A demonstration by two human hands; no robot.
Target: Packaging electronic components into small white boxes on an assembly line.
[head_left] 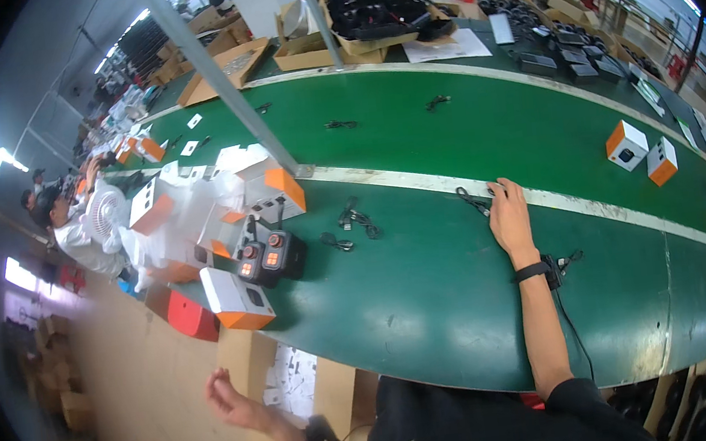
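Observation:
My right hand [509, 214] reaches forward over the green workbench [430, 298] to the pale rail [566, 202]. Its fingers are stretched out, and a coiled black cable [471, 200] lies against its thumb side. Low on the left, my left hand [234, 402] hangs beside an open carton [247, 356] holding printed leaflets [290, 378]; its fingers are loosely bent, with nothing seen in them. Two black devices with orange buttons [269, 255] stand at the bench's left, behind a white and orange box [237, 300]. More coiled cables [357, 220] lie in mid-bench.
A green conveyor belt [392, 96] beyond the rail carries cables and white and orange boxes [626, 145]. Boxes and clear plastic bags [197, 207] pile up at the left by a metal post [223, 88]. A co-worker [79, 232] and a white fan [107, 214] are farther left.

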